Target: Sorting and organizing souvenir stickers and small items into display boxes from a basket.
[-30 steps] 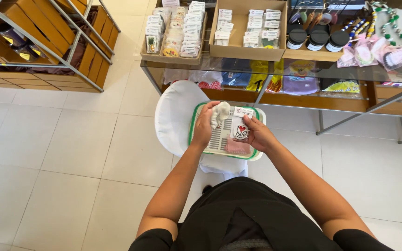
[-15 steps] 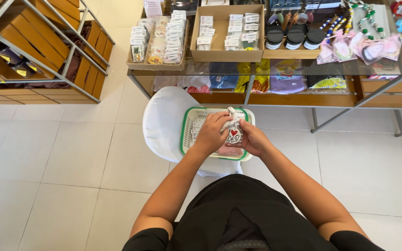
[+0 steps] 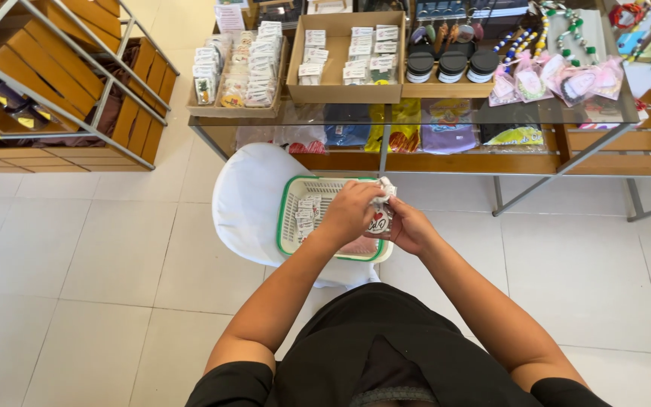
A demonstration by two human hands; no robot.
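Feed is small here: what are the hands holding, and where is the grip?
Both hands, left and right, hold a small clear-wrapped packet; grip on its side edges, above the basket.

Top: black short-sleeved shirt of plain soft cloth (image 3: 386,339), no print or pattern showing.
Sleeves: short, ending at the upper arms; forearms bare.
Neckline: darker ribbed band at the bottom edge of the view.
Left hand (image 3: 352,212): bare, no ring, watch or glove visible.
Right hand (image 3: 410,226): bare, no ring, watch or glove visible.
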